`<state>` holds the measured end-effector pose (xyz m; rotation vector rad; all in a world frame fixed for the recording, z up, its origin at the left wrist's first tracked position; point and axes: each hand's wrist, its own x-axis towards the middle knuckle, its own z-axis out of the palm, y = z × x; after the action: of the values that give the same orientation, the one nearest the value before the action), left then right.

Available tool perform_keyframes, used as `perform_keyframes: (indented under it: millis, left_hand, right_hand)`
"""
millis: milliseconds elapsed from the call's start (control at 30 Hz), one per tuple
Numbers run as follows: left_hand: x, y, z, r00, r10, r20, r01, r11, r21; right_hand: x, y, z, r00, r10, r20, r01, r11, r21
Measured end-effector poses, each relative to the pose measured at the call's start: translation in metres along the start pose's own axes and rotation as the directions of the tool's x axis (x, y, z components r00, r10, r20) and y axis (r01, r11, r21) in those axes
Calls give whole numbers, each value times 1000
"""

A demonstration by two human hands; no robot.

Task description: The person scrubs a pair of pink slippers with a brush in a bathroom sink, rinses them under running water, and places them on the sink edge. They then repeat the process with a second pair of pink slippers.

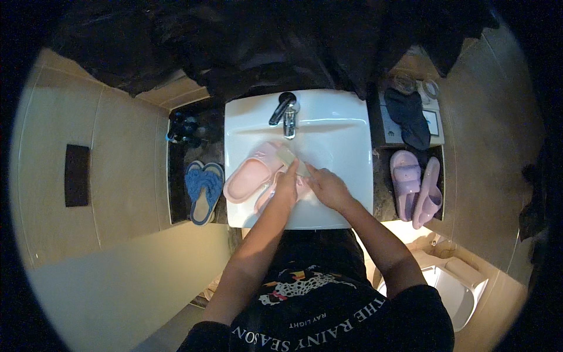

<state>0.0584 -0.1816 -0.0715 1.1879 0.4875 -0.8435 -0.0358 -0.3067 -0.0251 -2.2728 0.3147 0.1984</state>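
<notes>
Over the white washbasin (347,158), a pale yellowish block (286,155), possibly a soap bar or brush, is held between both hands. My left hand (288,185) grips it with a finger lying along its middle. The fingers of my right hand (329,188) close around its lower right end. A pink slipper (249,176) rests in the left part of the basin, tilted diagonally. Partly hidden beneath my hands is a second pink slipper (265,200). Behind them stands the chrome faucet (288,119); whether water runs from it I cannot tell.
Blue slippers (204,189) lie on the dark counter left of the basin, with dark bottles (187,127) behind. On the right are lilac slippers (406,180) and a box (391,127) with a dark cloth item (407,116) on top. A toilet (462,299) stands lower right.
</notes>
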Motion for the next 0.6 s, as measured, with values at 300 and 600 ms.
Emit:
perform_keyframes:
  millis: [300,600]
  left_hand:
    - [15,-2,16,978,-93,187,144,949,-281]
    - [5,11,26,957,-109,270,215,890,-402]
  right_hand:
    - [-21,42,-11,972,193,-136,-225,934,-279]
    - [-60,-19,1,983,183,-23,-184,976,-114]
